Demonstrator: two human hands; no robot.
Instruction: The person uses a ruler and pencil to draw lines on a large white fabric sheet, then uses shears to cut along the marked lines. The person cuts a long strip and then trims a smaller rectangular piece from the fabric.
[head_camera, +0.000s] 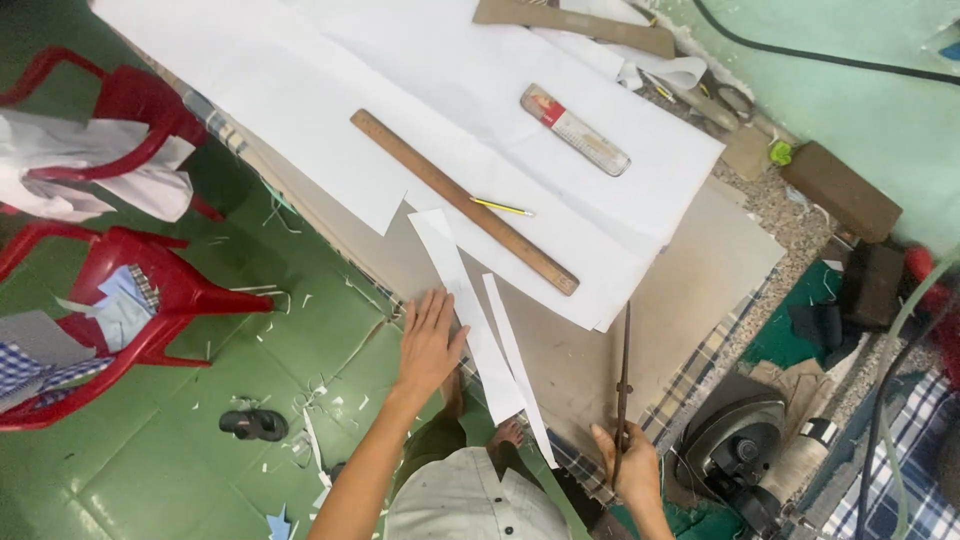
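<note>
On the table (720, 260), the left hand (428, 345) lies flat by a paper strip (465, 310) — the right hand (630, 465) grips long scissors (623, 385) — cutting paper (560, 200).

Probably tailoring workshop: scissors (622, 380), ruler (463, 201).

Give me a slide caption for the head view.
Left hand flat on a white paper strip; right hand holds long scissors at the paper's edge.

The person is wearing a light grey button-up shirt with two dark buttons showing down its front and sleeves ending short, leaving both forearms bare. The left hand (428, 338) and right hand (628, 468) are wearing no gloves, rings or watch.
</note>
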